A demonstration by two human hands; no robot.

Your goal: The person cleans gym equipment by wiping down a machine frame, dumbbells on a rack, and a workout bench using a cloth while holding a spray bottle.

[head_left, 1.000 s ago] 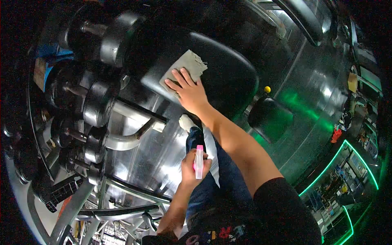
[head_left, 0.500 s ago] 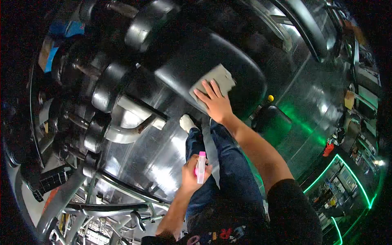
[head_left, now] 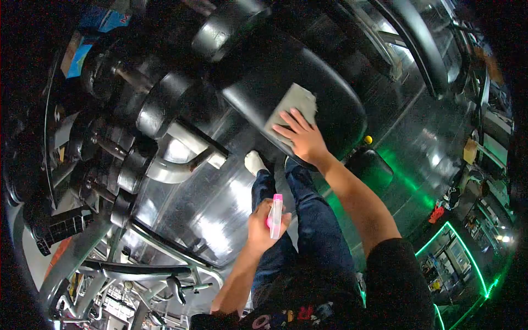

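Note:
My left hand (head_left: 264,226) is closed around a spray bottle (head_left: 276,217) with a pink tip and a pale, see-through body, held above my legs. My right hand (head_left: 306,141) lies with fingers spread on a grey-beige cloth (head_left: 298,102). The palm and fingers press it flat against a black padded bench seat (head_left: 335,93). The cloth lies across the seat's near edge, and its far corner sticks out beyond my fingertips.
On the left stands a rack of large black dumbbells (head_left: 159,104) with a grey metal support (head_left: 190,143). A smaller black pad (head_left: 374,168) and a yellow knob (head_left: 368,139) are right of the bench. Gym machine frames (head_left: 137,269) fill the lower left.
The view has shifted slightly, so most things appear a little further right. My right hand and the cloth stay together on the seat. My left hand still holds the spray bottle.

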